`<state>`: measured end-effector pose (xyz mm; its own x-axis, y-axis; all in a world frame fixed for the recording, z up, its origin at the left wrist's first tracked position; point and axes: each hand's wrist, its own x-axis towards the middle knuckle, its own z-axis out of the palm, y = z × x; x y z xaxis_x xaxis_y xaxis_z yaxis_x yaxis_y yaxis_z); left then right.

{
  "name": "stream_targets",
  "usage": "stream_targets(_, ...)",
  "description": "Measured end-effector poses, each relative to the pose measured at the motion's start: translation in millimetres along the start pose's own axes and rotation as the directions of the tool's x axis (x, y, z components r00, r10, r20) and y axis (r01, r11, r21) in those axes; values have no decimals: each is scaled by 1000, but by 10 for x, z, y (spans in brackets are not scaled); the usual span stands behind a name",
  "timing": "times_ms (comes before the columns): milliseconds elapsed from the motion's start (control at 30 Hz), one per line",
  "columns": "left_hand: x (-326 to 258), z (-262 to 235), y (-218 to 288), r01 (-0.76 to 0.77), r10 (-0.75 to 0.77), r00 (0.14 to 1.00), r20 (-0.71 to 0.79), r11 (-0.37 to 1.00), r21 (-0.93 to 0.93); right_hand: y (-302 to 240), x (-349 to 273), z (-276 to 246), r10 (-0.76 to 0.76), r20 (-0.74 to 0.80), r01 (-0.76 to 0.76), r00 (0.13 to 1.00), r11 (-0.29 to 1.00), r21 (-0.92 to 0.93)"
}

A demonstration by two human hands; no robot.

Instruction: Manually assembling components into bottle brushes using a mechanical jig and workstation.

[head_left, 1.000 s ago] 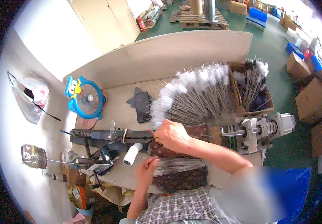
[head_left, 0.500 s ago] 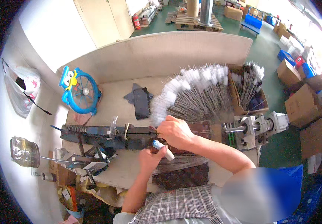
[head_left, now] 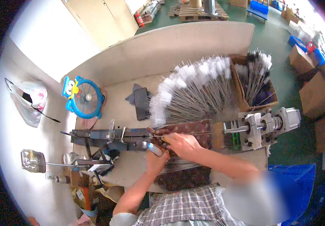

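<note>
My left hand (head_left: 157, 161) is closed around a white cylindrical handle with a blue band (head_left: 155, 149), which lies at the near side of a long dark metal rail (head_left: 98, 137). Close by on the right, my right hand (head_left: 184, 146) has its fingers pinched together. Something small and yellowish shows at its fingertips, too small to name. Thin wires (head_left: 200, 133) stretch just beyond that hand toward a motor-driven shaft (head_left: 232, 131) on the right. Under both hands lies a brown patterned cloth (head_left: 200, 128), with a bundle of thin wires on its near part.
A fan of white-bristled wire brushes (head_left: 196, 86) spreads behind the hands, next to a cardboard box (head_left: 237, 84) of more brushes. A phone (head_left: 141, 103) and a blue cartoon-shaped fan (head_left: 85, 97) stand left of them. A low board (head_left: 162, 45) edges the bench's far side.
The white handle has shifted left toward the dark rail, with my left hand still on it. My right hand has drawn back toward me, off the rail. The whole view has shifted slightly.
</note>
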<state>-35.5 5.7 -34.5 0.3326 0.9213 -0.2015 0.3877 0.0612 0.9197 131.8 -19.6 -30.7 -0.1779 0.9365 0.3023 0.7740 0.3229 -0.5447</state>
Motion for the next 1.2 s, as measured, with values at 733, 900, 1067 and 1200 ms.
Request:
stream_targets(733,-410,-1589,-1032,-49,-565,778,-275,382,-923,-175,2,-509,-68,192,26,979,977,210)
stream_targets(900,-375,-1449,-930,-153,-583,735,-347,355,-922,-339,44,-784,-29,189,2,982,990,141)
stream_targets(1067,-414,-862,-619,-107,-300,851,-431,704,-702,-251,176,-956,-107,-71,104,992,993,-52)
stream_targets(1200,-405,-76,233,-22,-149,968,-201,749,-663,-100,167,-934,56,-135,-42,989,993,107)
